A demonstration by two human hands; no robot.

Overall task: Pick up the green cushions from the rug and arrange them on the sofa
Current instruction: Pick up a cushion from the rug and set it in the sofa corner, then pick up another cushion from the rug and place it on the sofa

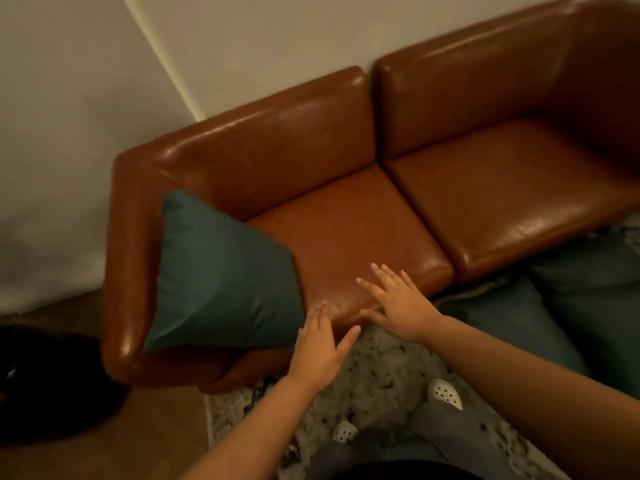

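One green cushion (pixel 221 278) leans against the left armrest of the brown leather sofa (pixel 346 230). My left hand (pixel 320 348) hovers just right of its lower corner, fingers apart, holding nothing. My right hand (pixel 398 303) is spread flat over the front edge of the left seat, also empty. Two more green cushions lie on the patterned rug (pixel 377 382) to the right: one (pixel 516 323) by my right forearm, another (pixel 595 299) beyond it against the sofa's front.
The right seat of the sofa (pixel 512 202) is bare. My legs and white perforated shoes (pixel 445 393) stand on the rug. A dark object (pixel 52 382) sits on the wooden floor at the left. A pale wall runs behind the sofa.
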